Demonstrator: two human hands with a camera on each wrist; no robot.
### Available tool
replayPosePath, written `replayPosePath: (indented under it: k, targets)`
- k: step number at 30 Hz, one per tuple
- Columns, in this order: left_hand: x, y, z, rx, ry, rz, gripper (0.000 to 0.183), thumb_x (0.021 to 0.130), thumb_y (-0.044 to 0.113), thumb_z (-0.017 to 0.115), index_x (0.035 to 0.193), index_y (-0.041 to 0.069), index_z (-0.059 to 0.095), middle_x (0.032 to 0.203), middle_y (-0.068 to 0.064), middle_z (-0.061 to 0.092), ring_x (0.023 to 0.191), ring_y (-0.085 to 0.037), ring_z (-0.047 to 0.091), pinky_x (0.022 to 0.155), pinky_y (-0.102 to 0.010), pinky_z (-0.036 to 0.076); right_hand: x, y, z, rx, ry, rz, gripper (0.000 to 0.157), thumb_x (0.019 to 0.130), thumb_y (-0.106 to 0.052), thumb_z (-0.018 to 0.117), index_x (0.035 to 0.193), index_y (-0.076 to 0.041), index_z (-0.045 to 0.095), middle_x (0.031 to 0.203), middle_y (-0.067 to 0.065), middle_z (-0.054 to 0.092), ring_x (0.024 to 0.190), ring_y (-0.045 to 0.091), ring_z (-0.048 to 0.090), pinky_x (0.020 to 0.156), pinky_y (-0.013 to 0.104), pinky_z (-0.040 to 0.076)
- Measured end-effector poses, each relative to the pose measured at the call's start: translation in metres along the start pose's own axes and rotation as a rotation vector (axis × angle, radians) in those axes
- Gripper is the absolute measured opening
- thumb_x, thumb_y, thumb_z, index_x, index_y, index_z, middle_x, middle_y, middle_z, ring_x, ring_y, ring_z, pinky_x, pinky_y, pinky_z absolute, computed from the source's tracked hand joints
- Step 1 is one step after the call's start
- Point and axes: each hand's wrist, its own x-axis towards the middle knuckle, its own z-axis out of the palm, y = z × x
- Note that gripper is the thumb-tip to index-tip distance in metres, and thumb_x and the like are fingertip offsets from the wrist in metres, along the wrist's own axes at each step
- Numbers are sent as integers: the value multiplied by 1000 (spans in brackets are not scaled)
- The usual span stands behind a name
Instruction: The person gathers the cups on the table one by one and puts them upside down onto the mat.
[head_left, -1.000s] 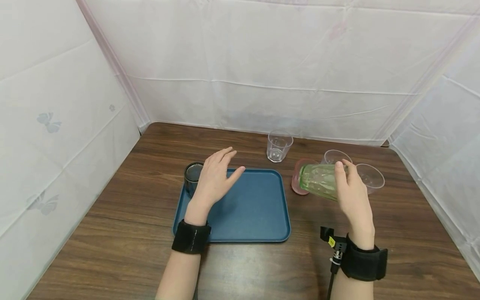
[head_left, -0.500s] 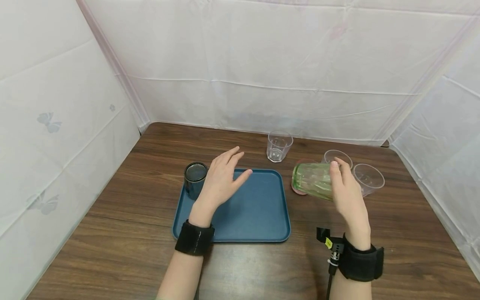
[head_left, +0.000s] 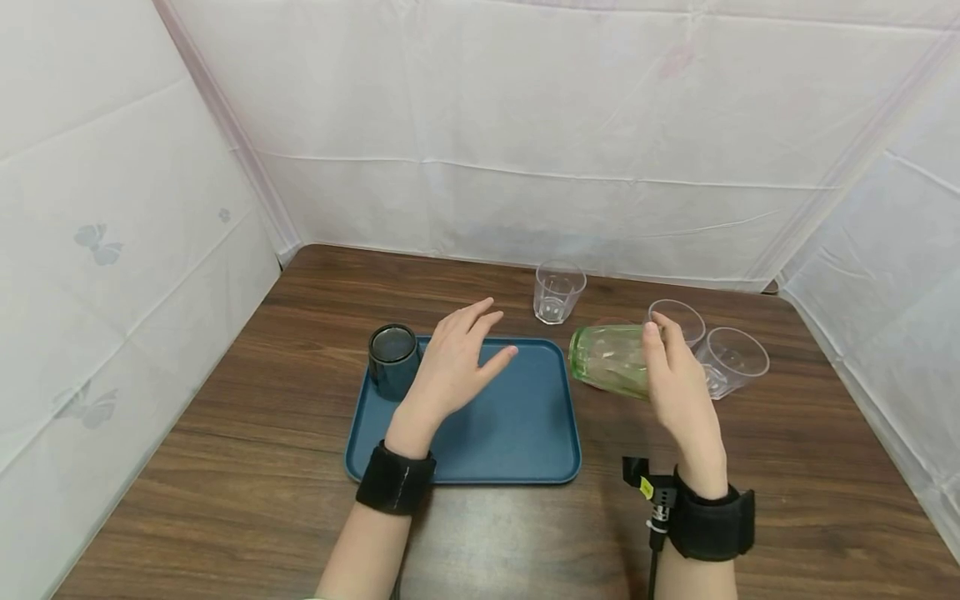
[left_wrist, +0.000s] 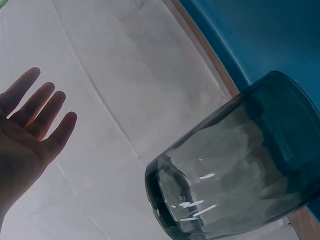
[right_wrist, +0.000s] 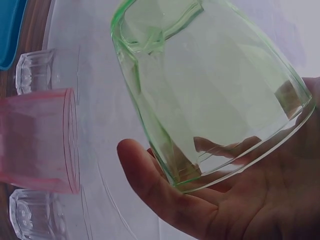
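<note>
My right hand (head_left: 681,387) grips a green glass (head_left: 606,358) near its rim. The glass lies sideways in the air, its base pointing left toward the tray. In the right wrist view, fingers and thumb wrap the rim end of the green glass (right_wrist: 200,90). My left hand (head_left: 453,358) hovers over the blue tray (head_left: 517,433) with fingers spread, holding nothing. Just left of it, a dark smoky glass (head_left: 393,367) stands upside down on the tray's back left corner. In the left wrist view, this dark glass (left_wrist: 225,165) shows its thick base away from the tray.
A pink glass (right_wrist: 37,140) stands mostly hidden behind the green one in the head view. One clear glass (head_left: 559,292) is behind the tray; two more, a clear glass (head_left: 693,310) and another clear glass (head_left: 738,362), stand right. White curtains (head_left: 480,125) enclose the wooden table.
My right hand has carried the green glass left, covering the pink glass and nearing the tray's right edge. My left hand has drifted right, uncovering more of the dark glass.
</note>
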Motion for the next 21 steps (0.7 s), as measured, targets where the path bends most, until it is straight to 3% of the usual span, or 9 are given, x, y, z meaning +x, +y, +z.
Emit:
replayPosePath:
  k: [7,21]
  targets:
    - [1,4,0,-2,-17,21,57,91,49,46,131,10,49,142,-7,37,128,-24,34,107,-42,24,0,-3,7,20,10,-32,61,99,-46,17,145,-6,21,136,28,36,120,45,37,94,61,30]
    - [1,13,0,-3,13,73,54,90,48,49,129,11,51,140,-7,40,126,-21,37,108,-39,23,0,-5,13,40,7,-75,61,98,-46,19,144,-5,24,138,26,35,122,42,36,94,60,32]
